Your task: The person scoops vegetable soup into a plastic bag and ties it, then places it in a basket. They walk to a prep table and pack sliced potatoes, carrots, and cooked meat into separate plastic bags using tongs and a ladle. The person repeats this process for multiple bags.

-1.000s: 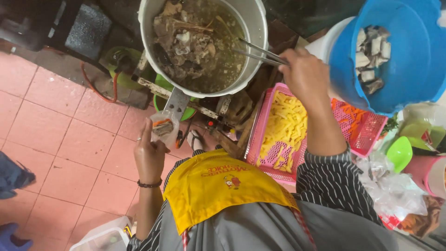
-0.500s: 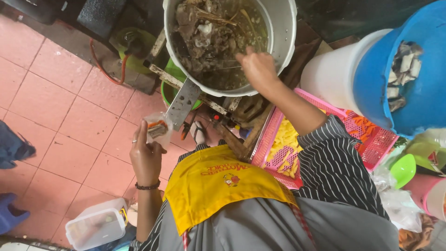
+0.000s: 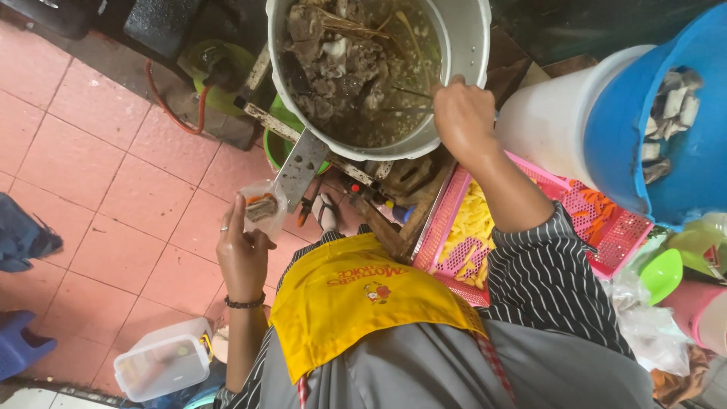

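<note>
My right hand [image 3: 462, 113] rests over the near rim of a large metal pot [image 3: 462, 30] and grips thin metal tongs [image 3: 405, 95] whose tips dip into the dark broth. Pieces of meat and bone [image 3: 333, 68] float in that broth. Lower left, above the tiled floor, my left hand [image 3: 242, 254] is raised. Its fingers pinch a small clear plastic bag [image 3: 261, 204] with orange and brown contents. I wear a yellow apron [image 3: 363, 303] and a striped shirt.
A pink basket [image 3: 606, 227] with yellow pieces sits right of the pot. A blue basin [image 3: 681, 182] of cut pieces stands on a white bucket [image 3: 553, 121]. A green gas cylinder [image 3: 216, 72] with its red hose and a clear lidded box [image 3: 163, 367] are on the pink tiles.
My right hand moved from the pot's right side to its near rim, and the tongs now reach into the broth. My left hand keeps holding the small bag.
</note>
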